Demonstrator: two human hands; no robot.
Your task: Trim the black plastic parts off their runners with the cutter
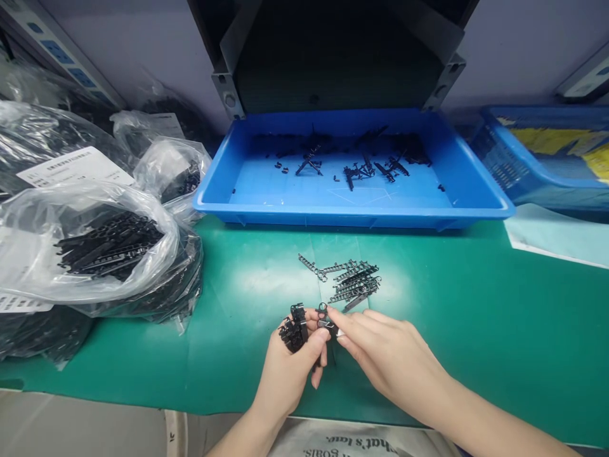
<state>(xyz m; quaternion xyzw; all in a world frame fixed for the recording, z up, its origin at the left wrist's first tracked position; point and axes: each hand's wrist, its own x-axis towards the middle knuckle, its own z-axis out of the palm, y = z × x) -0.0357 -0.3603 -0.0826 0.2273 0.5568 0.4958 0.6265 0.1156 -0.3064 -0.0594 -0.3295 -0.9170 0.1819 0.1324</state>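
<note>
My left hand (297, 362) is closed around a bunch of small black plastic parts (294, 329), whose clip-like ends stick up above the fingers. Between its thumb and index finger sits one more black plastic part (326, 322) with a ring at its top. My right hand (385, 349) pinches that same part from the right, index finger by the ring and thumb lower down. The fingers hide much of it. Just beyond both hands lies a loose pile of thin black ladder-like plastic strips (356, 282) on the green mat (238, 355).
A blue tray (354, 216) with scattered black pieces stands at the back under a dark panel (333, 57). Open clear bags of black parts (114, 244) crowd the left. A blue basket (537, 171) and a pale sheet (561, 235) are at the right.
</note>
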